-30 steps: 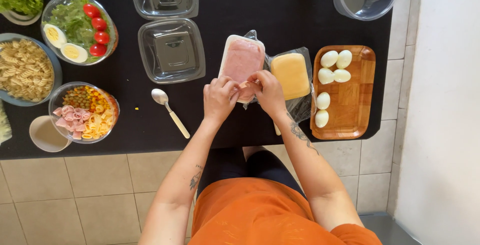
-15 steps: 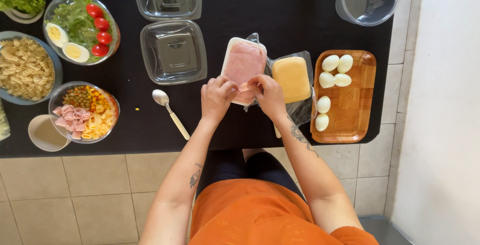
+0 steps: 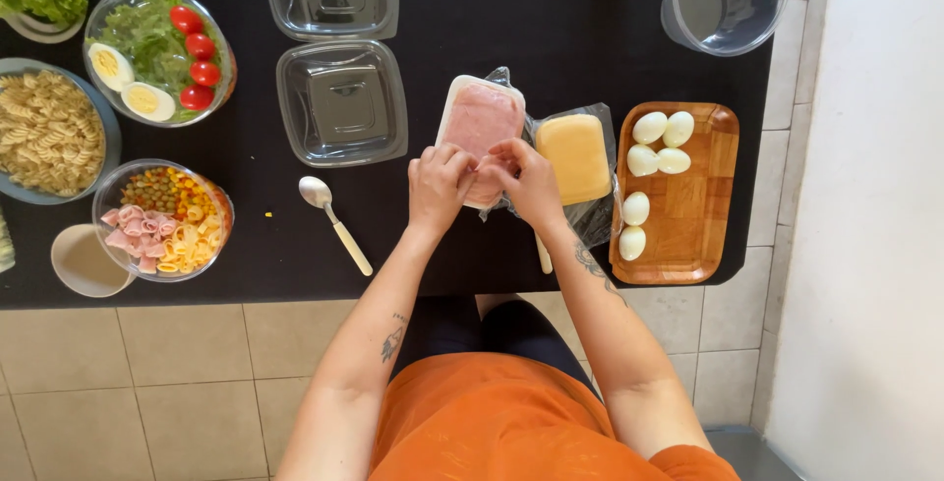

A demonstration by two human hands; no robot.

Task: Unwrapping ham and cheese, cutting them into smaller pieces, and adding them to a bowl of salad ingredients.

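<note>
Both forearms reach forward over the black table [image 3: 551,19]; the left hand [image 3: 439,186] and right hand [image 3: 528,181] meet, fingers pinching the near end of the ham tray [image 3: 482,117] beside the cheese block [image 3: 575,156]

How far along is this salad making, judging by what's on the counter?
Done: two bowls look filled, one with greens, tomatoes and egg, one with ham, cheese and vegetables. In hand: the left hand and right hand both work at the near end of the ham tray. Left: two clear containers are bare, the cheese block is whole, and the peeled eggs on the wooden tray are uncut.
</note>
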